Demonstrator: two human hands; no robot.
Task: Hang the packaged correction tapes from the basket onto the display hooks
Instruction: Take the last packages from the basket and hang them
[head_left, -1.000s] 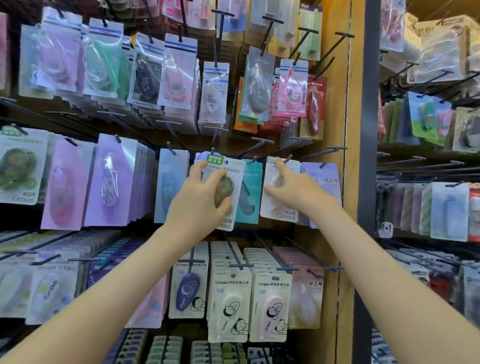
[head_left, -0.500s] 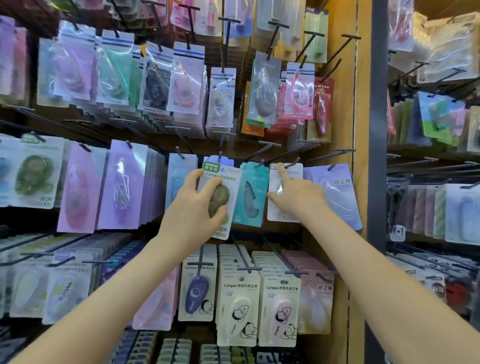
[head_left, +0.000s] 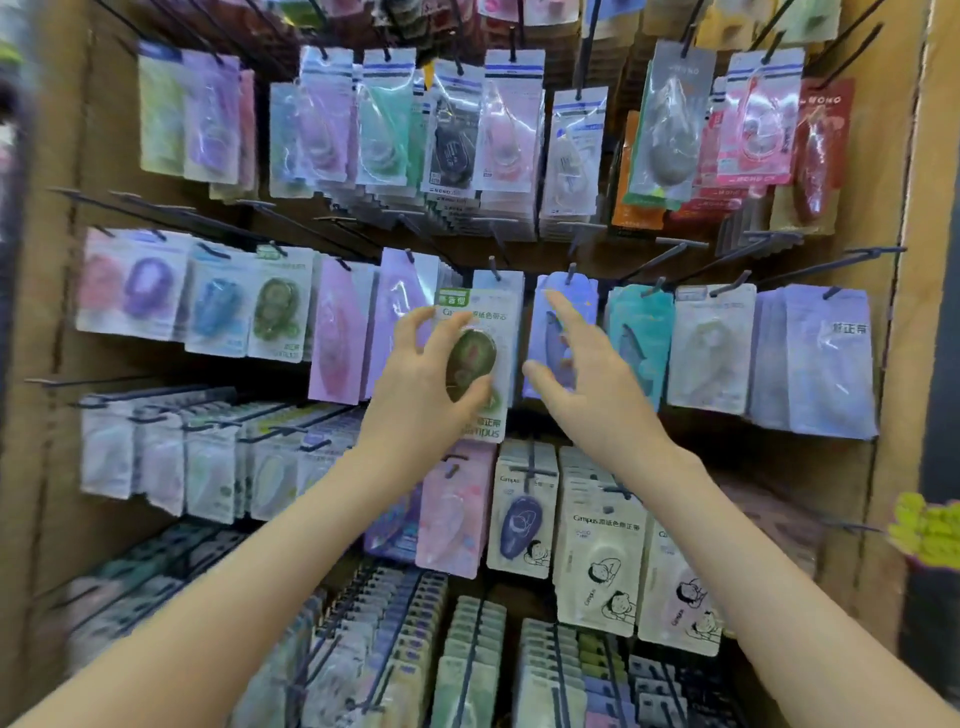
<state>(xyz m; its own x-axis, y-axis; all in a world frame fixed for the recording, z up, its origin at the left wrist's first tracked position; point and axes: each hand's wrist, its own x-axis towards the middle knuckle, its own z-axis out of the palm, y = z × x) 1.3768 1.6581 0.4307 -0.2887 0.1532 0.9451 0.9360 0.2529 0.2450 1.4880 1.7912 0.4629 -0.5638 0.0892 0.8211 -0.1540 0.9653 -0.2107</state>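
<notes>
The left hand (head_left: 421, 384) is gripping a white card packet holding a green oval correction tape (head_left: 480, 338) under clear plastic, with thumb and fingers curling round the blister. It is holding the packet against the display's middle row, just below a black metal hook (head_left: 492, 262). Just right, the right hand (head_left: 587, 374) is hovering before a lavender-blue hanging packet (head_left: 579, 296), fingers straight, spread and holding nothing.

Bright, even shop light falls from above. Glare streaks the clear packets (head_left: 511, 130) in the top row. Motion blur smears the left side and lower rows; wide-angle bending bows the wooden side panel (head_left: 898, 156).
</notes>
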